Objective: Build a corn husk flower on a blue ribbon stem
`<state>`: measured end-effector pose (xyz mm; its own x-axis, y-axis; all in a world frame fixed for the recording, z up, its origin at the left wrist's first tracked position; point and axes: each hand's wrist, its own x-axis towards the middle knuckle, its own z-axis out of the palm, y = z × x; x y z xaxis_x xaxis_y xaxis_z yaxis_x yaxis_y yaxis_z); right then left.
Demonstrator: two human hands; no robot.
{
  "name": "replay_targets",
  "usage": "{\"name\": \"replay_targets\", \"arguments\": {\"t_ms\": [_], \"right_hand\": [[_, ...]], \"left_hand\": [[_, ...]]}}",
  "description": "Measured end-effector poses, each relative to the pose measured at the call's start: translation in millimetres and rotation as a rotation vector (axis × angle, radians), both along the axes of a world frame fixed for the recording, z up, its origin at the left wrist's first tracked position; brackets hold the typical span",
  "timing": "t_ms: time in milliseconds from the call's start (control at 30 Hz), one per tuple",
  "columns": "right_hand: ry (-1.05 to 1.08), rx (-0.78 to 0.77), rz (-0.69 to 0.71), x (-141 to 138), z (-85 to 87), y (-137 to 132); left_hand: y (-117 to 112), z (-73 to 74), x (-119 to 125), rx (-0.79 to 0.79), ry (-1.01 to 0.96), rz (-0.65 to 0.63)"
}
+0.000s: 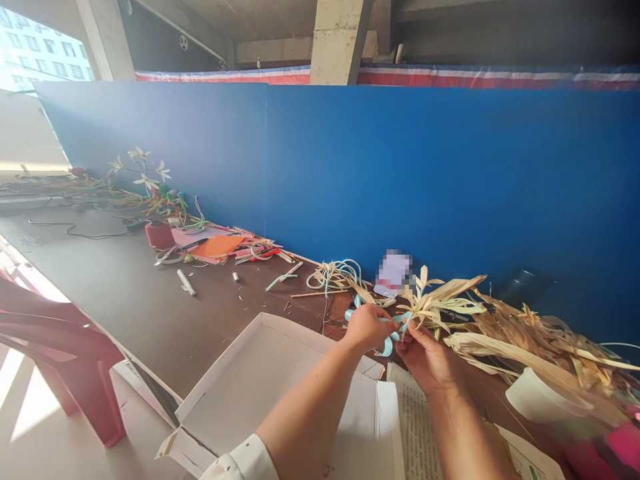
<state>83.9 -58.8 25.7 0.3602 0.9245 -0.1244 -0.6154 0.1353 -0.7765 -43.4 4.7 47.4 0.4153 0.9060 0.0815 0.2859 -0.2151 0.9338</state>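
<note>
My left hand (370, 328) is closed in a pinch on a light blue ribbon (387, 347), whose loops hang around the fingers. Close beside it, my right hand (426, 357) grips the base of a pale corn husk flower (419, 301) between thumb and fingers. The ribbon passes across the flower's base, between the two hands. Part of the stem is hidden by the fingers. Just behind the hands lies a heap of dried corn husks (530, 330), spreading to the right.
An open white cardboard box (240, 387) lies beneath my forearms, next to a printed sheet (413, 413). A white bowl (545, 397) stands at right. Coloured paper (220, 247), cord (345, 273) and sticks lie along the blue partition (450, 180). A red plastic chair (75, 373) is at left.
</note>
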Motion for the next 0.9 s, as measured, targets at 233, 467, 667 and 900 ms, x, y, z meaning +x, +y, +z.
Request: {"name": "replay_targets", "arguments": {"t_ms": [233,467,667,900], "right_hand": [[-0.007,-0.002,-0.044,-4.7,-3.1,2.5],[0.001,0.064,0.032,-11.9,-7.6,3.3],[0.004,0.081,0.093,-16.9,-5.9,2.0],[0.026,0.051,0.111,-17.4,-2.0,0.9]], "left_hand": [[-0.2,-7.8,5.1,-0.243,-0.145,-0.081],[-4.9,-1.3,8.0,-0.444,-0.225,-0.106],[-6.4,-4.0,11.5,-0.498,-0.304,-0.143],[-8.7,-4.4,10.5,-0.535,-0.336,-0.19]]}}
